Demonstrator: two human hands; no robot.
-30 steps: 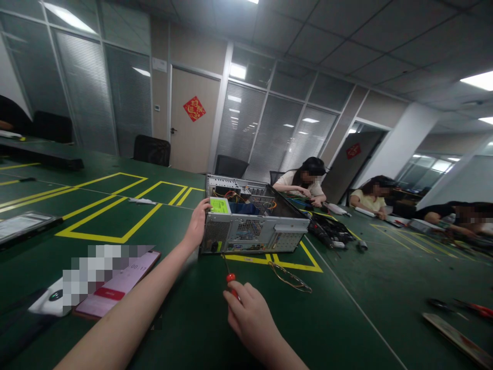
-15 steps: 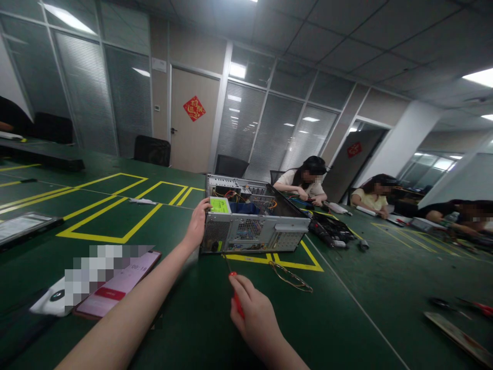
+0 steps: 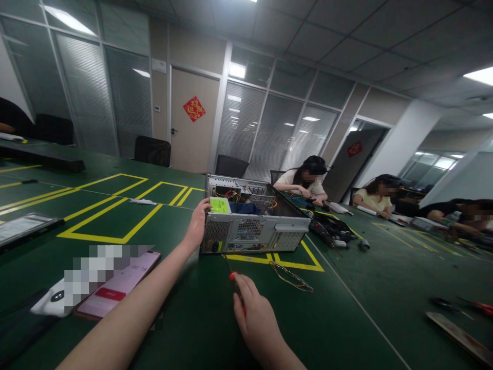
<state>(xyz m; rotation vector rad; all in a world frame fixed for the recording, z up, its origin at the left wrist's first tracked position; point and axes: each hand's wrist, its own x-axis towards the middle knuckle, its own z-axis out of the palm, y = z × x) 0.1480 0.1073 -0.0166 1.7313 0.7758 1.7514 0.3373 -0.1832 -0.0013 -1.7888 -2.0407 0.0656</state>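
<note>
An opened computer case [image 3: 265, 226] lies on the green table with its rear panel facing me. My left hand [image 3: 198, 226] grips its left corner, the fingers curled over the edge beside the power supply [image 3: 219, 205] with its green label. My right hand [image 3: 256, 313] is wrapped around a screwdriver [image 3: 231, 276] with a red handle. The thin shaft points away from me, toward the lower left of the rear panel. Whether its tip touches a screw is too small to tell. Boards and coloured wires show inside the case.
Eyeglasses [image 3: 291, 277] lie right of my right hand. A phone [image 3: 119, 288] and a white device [image 3: 54, 298] are at left, near a drive-like box [image 3: 26, 228]. Black parts [image 3: 333, 228] lie beyond the case. Red-handled tools [image 3: 477, 306] lie far right. Several people work at the table.
My right hand has turned slightly around the screwdriver handle, and less red shows. My left hand and the case stay put. A co-worker's hands across the table have shifted.
</note>
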